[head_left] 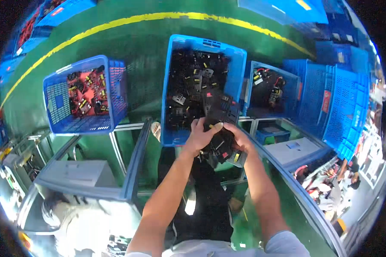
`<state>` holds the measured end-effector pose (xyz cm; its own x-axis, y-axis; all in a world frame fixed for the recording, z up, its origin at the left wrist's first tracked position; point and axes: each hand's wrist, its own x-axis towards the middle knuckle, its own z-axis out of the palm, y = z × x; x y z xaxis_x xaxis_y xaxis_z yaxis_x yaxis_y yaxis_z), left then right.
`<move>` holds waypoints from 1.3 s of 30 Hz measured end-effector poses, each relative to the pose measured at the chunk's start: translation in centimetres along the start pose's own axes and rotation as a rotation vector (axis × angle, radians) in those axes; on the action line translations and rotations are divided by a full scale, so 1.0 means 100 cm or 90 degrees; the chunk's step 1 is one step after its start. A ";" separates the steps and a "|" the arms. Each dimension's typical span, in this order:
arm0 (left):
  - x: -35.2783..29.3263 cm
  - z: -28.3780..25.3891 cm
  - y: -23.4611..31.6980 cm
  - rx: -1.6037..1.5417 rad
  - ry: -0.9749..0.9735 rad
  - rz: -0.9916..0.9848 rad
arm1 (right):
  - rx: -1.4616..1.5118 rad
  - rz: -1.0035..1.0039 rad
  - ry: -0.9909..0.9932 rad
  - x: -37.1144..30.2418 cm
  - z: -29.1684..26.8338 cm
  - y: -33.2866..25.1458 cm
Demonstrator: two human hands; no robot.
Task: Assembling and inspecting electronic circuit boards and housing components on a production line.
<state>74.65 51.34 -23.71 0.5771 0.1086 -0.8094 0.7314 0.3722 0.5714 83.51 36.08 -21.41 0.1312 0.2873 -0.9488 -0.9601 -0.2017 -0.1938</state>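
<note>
Both hands meet over the near right corner of a blue crate (166, 107). My left hand (200, 136) is closed on a cluster of black plastic parts (221, 143), its thumb lying across the top. From the other side, my right hand (239, 136) wraps round the same cluster. Small red and yellow marks show on the cluster, and a grey slotted piece (240, 159) sticks out below it. Inside the crate lies a heap of similar black parts (188, 85), some with yellow labels or grey vented pieces. My palms hide much of what I hold.
A blue basket (119, 92) of red and black parts stands at left. On the right are a smaller crate (248, 92) with wired parts and stacked blue crates (343, 107). Metal frame rails (137, 158) run beside me. Another person (79, 227) is at lower left.
</note>
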 end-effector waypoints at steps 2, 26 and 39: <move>-0.024 0.004 0.002 0.061 0.017 0.019 | -0.017 0.017 0.022 -0.031 0.010 -0.002; -0.302 -0.040 0.105 -0.105 0.206 0.139 | -0.751 -0.489 -0.317 -0.252 0.168 -0.038; -0.495 -0.075 -0.014 -0.384 0.468 0.145 | -0.538 0.278 -0.456 -0.340 0.320 0.117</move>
<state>42.36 52.33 14.53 0.1612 0.7086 -0.6870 0.2039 0.6572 0.7256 59.92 53.95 16.56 -0.5924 0.4447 -0.6718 -0.3868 -0.8885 -0.2471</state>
